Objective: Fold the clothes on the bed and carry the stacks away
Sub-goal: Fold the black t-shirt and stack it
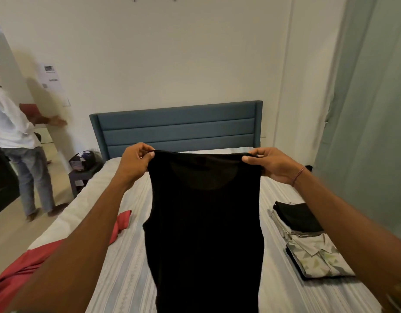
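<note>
Black garment (204, 222) held up, lower end cut off

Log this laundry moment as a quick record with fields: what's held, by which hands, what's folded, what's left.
held item: black sleeveless top, hanging over the bed
left hand: pinches one top corner
right hand: pinches the other top corner
folded: stack on the bed's right side, black garment topmost, patterned shirt below
unfolded: red garment on the bed's left side
bystander: person standing at far left
</note>
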Action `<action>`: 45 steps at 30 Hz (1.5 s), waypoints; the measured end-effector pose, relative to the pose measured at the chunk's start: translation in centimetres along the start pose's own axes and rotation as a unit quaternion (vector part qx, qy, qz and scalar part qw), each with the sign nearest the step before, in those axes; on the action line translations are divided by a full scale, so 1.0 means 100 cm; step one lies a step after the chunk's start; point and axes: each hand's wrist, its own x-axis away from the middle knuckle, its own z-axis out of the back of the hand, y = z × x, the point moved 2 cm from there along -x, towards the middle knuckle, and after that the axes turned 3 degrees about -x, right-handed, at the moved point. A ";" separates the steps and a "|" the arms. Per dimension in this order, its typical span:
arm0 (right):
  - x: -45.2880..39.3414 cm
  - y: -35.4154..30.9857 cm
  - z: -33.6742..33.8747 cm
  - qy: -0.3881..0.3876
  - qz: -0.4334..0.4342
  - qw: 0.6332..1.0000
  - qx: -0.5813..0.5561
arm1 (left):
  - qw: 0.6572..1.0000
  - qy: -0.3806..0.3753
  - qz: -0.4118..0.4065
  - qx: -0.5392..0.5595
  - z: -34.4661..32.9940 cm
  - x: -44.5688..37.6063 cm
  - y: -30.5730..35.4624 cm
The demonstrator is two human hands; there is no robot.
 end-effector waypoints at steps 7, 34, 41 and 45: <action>0.014 0.015 0.005 -0.035 -0.036 0.998 -0.035 | 0.998 -0.027 -0.049 -0.039 0.010 0.016 -0.002; 0.060 0.061 0.062 0.183 0.016 0.982 0.035 | 0.991 0.009 0.037 -0.129 -0.055 0.064 0.014; -0.027 0.146 0.052 0.255 -0.042 0.963 -0.069 | 0.979 0.005 0.203 -0.028 -0.154 0.026 -0.063; -0.079 0.214 0.049 0.293 -0.066 0.953 -0.045 | 0.963 -0.013 0.263 0.061 -0.215 0.005 -0.138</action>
